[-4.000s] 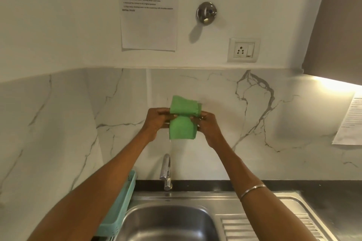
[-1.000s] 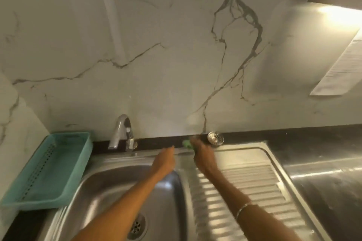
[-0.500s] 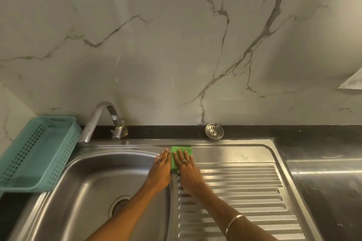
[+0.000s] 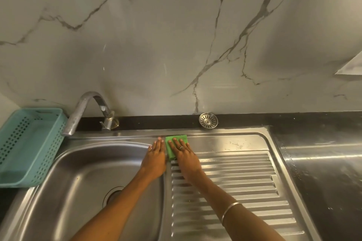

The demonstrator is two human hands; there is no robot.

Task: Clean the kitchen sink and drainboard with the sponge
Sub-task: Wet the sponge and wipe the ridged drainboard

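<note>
A green sponge (image 4: 170, 147) lies flat at the back left corner of the ribbed steel drainboard (image 4: 235, 180). My right hand (image 4: 186, 157) presses on it with straight fingers and covers most of it. Just left of the sponge, my left hand (image 4: 155, 157) lies flat on the steel strip between the sink bowl (image 4: 84, 178) and the drainboard, its fingers straight. The bowl's drain hole (image 4: 111, 194) is partly hidden by my left forearm.
A curved tap (image 4: 86, 111) stands behind the bowl. A teal perforated basket (image 4: 29, 143) sits at the left. A loose metal strainer (image 4: 208, 120) rests on the black ledge behind the drainboard. Dark countertop (image 4: 323, 162) lies to the right, marble wall behind.
Earlier both hands held the folded sponge up before the wall. They came down to the drainboard's back left corner, and since half a second ago they have barely moved.
</note>
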